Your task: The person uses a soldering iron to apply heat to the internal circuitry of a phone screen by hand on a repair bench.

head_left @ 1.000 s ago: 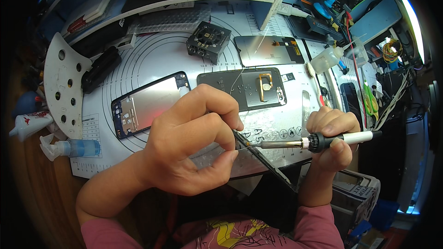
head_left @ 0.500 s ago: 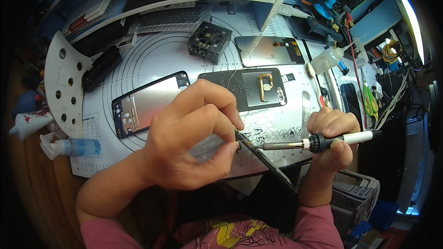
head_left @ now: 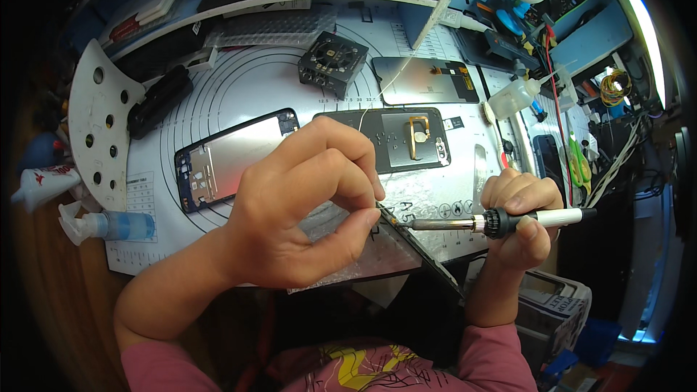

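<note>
In my right hand (head_left: pixel 521 218) is a soldering iron (head_left: pixel 541 219) with a white and black handle, held between thumb and fingers. Its metal shaft points left, and the tip meets a narrow dark circuit board (head_left: pixel 425 255) seen nearly edge-on. My left hand (head_left: pixel 305 207) is closed in a pinch at the board's upper end. A thin strand of solder wire (head_left: pixel 369 110) runs down behind that hand, apparently held in the pinch; the fingertips hide its end. What supports the board is hard to make out.
Behind my hands lie a phone frame (head_left: pixel 239 160), a dark phone back panel (head_left: pixel 348 122) with small screws, and a screen panel (head_left: pixel 414 87). A small fan (head_left: pixel 332 62) stands beyond. A pump bottle (head_left: pixel 123 226) is at left; a squeeze bottle (head_left: pixel 512 98) and green scissors (head_left: pixel 579 163) are at right.
My left fingertips have shifted slightly right and up, closer to the iron's tip. The short wire end seen between fingers and tip no longer shows. The right hand has barely moved.
</note>
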{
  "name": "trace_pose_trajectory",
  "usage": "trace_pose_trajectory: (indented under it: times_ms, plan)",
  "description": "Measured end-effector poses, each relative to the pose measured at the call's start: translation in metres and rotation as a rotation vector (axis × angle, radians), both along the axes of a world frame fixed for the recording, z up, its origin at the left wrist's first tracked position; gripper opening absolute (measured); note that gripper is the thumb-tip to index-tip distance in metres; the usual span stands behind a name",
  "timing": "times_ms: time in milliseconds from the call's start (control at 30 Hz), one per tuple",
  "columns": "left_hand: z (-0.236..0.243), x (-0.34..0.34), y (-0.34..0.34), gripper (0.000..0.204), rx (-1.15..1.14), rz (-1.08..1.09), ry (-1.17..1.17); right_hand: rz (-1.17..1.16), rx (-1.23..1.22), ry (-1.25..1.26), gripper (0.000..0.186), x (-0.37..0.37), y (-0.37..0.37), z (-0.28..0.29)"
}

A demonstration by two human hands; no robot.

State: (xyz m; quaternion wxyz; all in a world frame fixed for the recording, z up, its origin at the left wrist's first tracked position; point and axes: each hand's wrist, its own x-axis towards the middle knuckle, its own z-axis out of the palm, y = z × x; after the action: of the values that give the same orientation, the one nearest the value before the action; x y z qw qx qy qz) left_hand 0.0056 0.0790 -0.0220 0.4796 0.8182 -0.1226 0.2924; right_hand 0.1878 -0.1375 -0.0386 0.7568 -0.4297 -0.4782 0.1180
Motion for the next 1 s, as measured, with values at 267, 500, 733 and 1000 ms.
trace_pose_trajectory:
  times_ms: [267,500,733,1000]
  plan:
    - [-0.0003,0.0001,-0.0004,0.017,-0.017,0.007,0.008,0.003,-0.010,0.003,0.024,0.0004,-0.0004,-0.0002]
    - [0.0000,0.0000,-0.0009,0.017,-0.031,0.008,0.012,-0.010,-0.006,0.022,0.025,-0.0008,-0.0006,0.0003]
    - [-0.0003,-0.0003,-0.0013,0.016,-0.044,0.005,0.023,0.017,0.004,0.016,0.025,0.0003,-0.0005,-0.0011]
    - [-0.0009,-0.0001,-0.0013,0.016,-0.049,0.003,0.023,0.021,0.004,0.001,0.025,0.0003,0.0003,-0.0004]
